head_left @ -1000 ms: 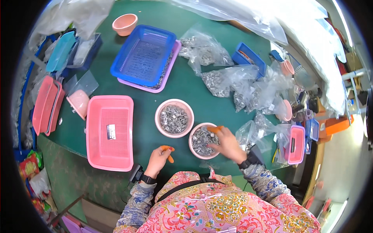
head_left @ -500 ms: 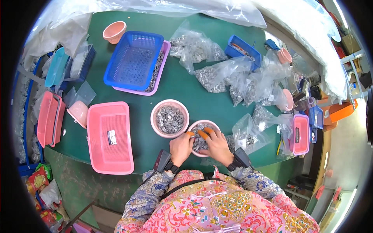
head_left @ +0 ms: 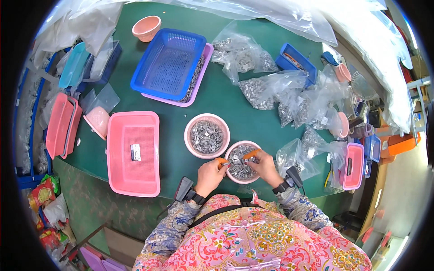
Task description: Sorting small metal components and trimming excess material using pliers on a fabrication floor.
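A pink round bowl full of small grey metal parts stands between my hands. At its left rim my left hand, with orange finger covers, pinches a small grey metal part. Over the bowl's right side is my right hand, also with orange on its fingers. Its thumb and forefinger are closed together above the parts; what is between them is too small to make out. Just beyond, to the left, stands another pink round bowl holding similar metal parts.
A pink rectangular basket with a white label lies at left. Farther back, a blue basket rests on a purple tray of metal parts. Clear bags of parts and a blue bin spread along the right.
My hands have moved apart, the right one drawing back toward the bowl's right side. A small metal part now shows in my left fingertips. The whole view has shifted slightly.
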Motion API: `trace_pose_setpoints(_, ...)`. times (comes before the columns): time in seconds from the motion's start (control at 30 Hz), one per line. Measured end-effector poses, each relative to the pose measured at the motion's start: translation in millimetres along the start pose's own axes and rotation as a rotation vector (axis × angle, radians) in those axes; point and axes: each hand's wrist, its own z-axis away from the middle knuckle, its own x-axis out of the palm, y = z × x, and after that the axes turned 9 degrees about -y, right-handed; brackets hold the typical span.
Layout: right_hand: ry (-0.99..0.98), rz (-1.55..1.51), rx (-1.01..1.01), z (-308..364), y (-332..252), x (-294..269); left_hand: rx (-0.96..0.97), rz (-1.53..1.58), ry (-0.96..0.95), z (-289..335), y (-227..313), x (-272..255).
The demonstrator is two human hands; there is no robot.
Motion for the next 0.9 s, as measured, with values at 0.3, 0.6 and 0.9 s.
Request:
trace_pose_setpoints(0.3,-0.29,-0.651,0.208,-64,-40,-14,0.039,0.156,0.179,-15,8,-26)
trace_pose_setpoints(0.6,-0.306,-0.018,-0.012,-109,-82,8,-0.003,-0.036,0.439,-35,-17,-65)
trace_pose_setpoints(0.9,-0.26,0.353,-0.171,-1,-33,-29,-0.063,0.098,0.023,12,-7,-47)
